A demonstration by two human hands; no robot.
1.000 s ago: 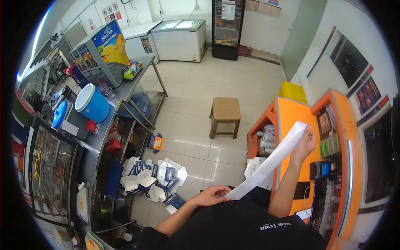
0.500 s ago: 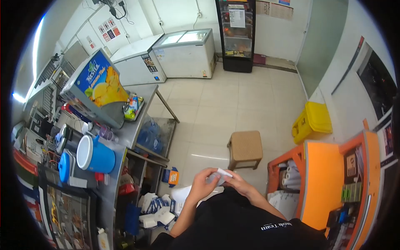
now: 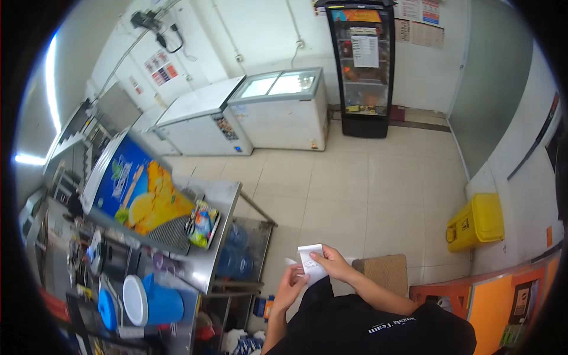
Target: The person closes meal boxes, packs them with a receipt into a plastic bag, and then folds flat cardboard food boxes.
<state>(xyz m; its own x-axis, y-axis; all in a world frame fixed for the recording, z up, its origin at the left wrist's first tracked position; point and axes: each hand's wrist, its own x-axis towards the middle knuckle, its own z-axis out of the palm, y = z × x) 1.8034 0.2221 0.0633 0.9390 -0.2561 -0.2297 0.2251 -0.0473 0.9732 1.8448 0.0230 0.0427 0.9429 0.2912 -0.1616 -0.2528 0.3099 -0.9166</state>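
Note:
A white printed paper receipt (image 3: 313, 269) is held up in front of the black shirt, its upper end curling over. My right hand (image 3: 332, 264) grips its right side, with the thumb pressed on the printed face. At the lower left edge, my left hand (image 3: 289, 285) has its fingers closed on the paper. A loose white end sticks out above the left fingers. The print is too small to read.
A brown stool (image 3: 381, 273) stands just beyond my right forearm. To the left is a steel table (image 3: 228, 198) with a drink dispenser (image 3: 139, 192) and a blue jug (image 3: 163, 302). A yellow bin (image 3: 476, 222) and an orange counter (image 3: 479, 307) are on the right.
The view has tilted up and shifted left. The paper, folded small between both hands before, is now spread out with its printed side showing.

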